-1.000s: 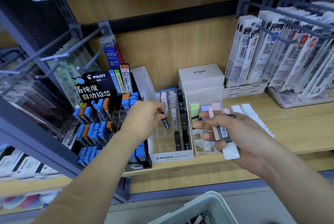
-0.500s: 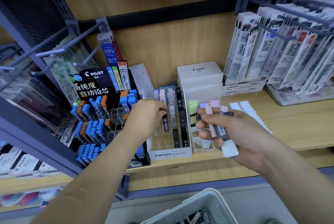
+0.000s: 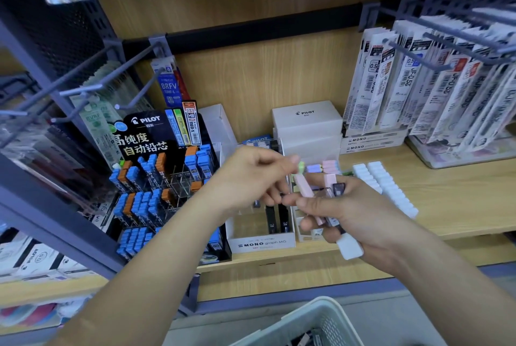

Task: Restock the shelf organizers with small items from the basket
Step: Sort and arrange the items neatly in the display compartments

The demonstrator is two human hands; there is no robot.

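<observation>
Right hand [image 3: 349,214]: I am gripping a fan of small lead cases [image 3: 303,188] by their lower ends
Left hand [image 3: 251,178]: I am reaching for one of them, fingers bent; too blurred to tell if I am pinching it
Handling: light, stiff, slick; I am judging the narrow sides near the top best to pinch
Organizer [image 3: 262,243]: sitting on the shelf [image 3: 446,206] just under both hands
</observation>
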